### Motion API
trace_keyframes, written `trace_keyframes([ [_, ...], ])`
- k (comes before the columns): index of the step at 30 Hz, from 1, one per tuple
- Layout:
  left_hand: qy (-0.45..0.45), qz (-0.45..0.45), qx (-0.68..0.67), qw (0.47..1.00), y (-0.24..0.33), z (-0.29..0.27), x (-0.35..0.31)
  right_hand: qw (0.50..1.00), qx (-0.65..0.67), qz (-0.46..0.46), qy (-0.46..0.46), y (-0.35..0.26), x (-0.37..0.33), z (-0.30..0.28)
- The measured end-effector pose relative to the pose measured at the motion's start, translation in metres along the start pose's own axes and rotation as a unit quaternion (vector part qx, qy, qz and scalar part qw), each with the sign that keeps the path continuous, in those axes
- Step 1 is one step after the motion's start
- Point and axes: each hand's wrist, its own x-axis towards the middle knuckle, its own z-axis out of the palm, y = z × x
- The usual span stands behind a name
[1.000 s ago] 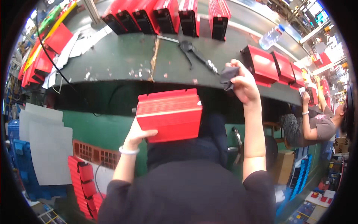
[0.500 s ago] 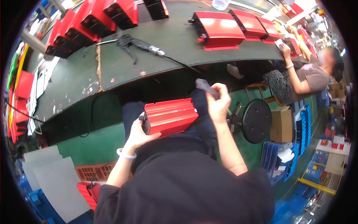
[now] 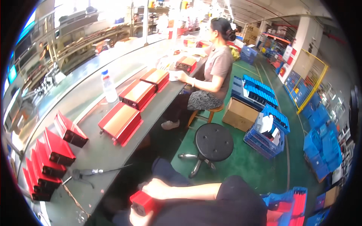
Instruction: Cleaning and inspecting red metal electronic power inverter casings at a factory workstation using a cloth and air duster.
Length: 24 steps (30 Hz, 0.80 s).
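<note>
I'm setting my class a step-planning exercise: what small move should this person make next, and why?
Probably a light wipe across the red box: the left hand holds it, and the right hand is right over its top, with what looks like a dark cloth at the fingers, though blur hides the exact grip.

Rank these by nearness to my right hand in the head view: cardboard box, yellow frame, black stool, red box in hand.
1. Red box: right at the right hand.
2. Black stool: ahead, to the right.
3. Cardboard box: beyond the stool.
4. Yellow frame: farthest, far right.
</note>
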Motion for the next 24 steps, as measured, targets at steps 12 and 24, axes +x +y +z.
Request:
trace_keyframes([
  [12, -0.051, -0.019, 0.011, 0.998, -0.028, 0.003, 0.014, 0.886, 0.406, 0.215, 0.067, 0.036, -0.001, 0.0],
  [24, 0.058, 0.005, 0.057, 0.997, 0.038, -0.009, -0.018, 0.975, 0.186, 0.101, 0.065, 0.004, -0.014, -0.005],
])
